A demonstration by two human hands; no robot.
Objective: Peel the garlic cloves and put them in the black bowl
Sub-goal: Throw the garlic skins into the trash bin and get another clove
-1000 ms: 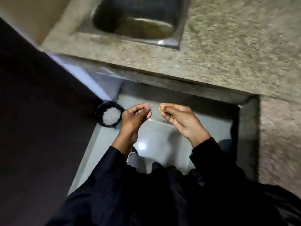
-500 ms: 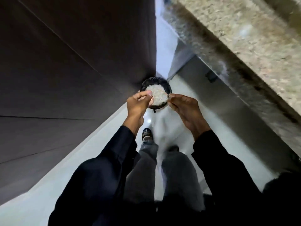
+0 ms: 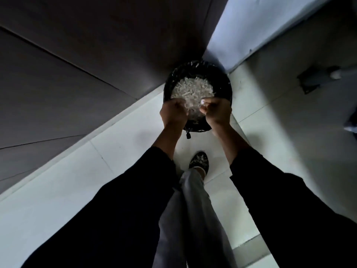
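A round black bin (image 3: 225, 85) lined with a black bag stands on the floor in the corner, filled with pale garlic skins (image 3: 193, 89). Both my hands hover over its near rim, close together. My left hand (image 3: 173, 113) has its fingers curled inward, and whatever is inside them is hidden. My right hand (image 3: 216, 112) is curled too and pinches a small pale garlic piece (image 3: 202, 102) at its fingertips; I cannot tell whether it is clove or skin. No black bowl is in view.
Dark cabinet panels (image 3: 77, 64) fill the left and top. The pale tiled floor (image 3: 270, 132) runs to the right, with a grey floor fitting (image 3: 316, 79) at the far right. My leg and patterned shoe (image 3: 199, 161) stand just short of the bin.
The view swung from the counter and sink down to the floor bin, which now looks much closer. Both hands dropped low over its rim and curled tighter.
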